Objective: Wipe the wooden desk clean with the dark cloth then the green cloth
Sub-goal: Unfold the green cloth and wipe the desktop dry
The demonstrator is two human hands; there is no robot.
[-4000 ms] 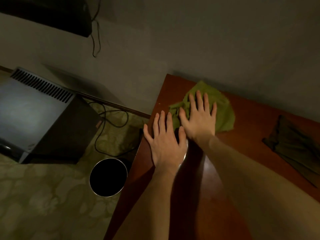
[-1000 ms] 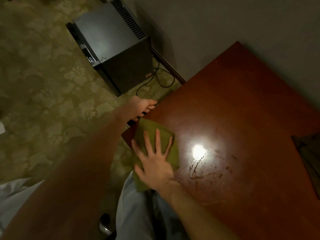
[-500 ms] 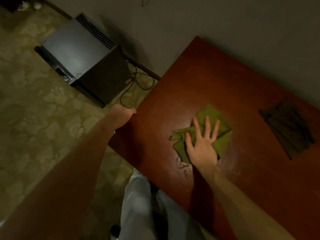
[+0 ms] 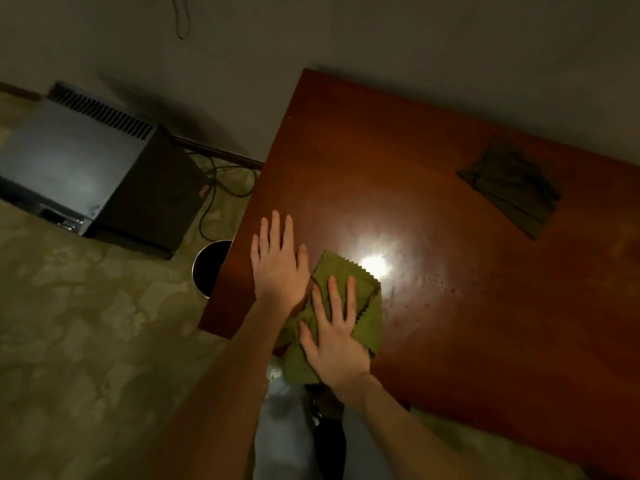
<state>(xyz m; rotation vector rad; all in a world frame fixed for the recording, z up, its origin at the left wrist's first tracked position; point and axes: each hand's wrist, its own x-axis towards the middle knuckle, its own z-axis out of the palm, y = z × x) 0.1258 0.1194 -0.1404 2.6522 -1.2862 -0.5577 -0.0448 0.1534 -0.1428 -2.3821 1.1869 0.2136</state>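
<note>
The green cloth (image 4: 360,296) lies crumpled at the near left corner of the reddish wooden desk (image 4: 433,209), partly hanging over the near edge. My right hand (image 4: 334,332) presses flat on the cloth with its fingers spread. Beside it, my left hand (image 4: 278,263) rests flat on the bare desk top near the left edge, touching the cloth's left side. The dark cloth (image 4: 510,187) sits folded at the far right of the desk, close to the wall. A bright light reflection and faint smears show on the wood just past the green cloth.
A round dark bin (image 4: 209,266) stands on the floor against the desk's left edge. A grey box-shaped appliance (image 4: 86,168) with cables (image 4: 221,188) sits on the patterned carpet to the left. The wall runs behind the desk. My light trousers (image 4: 284,427) show below.
My right hand has drawn the green cloth from the desk's middle back to the near left corner. My left hand has left the desk's edge and now lies flat on top.
</note>
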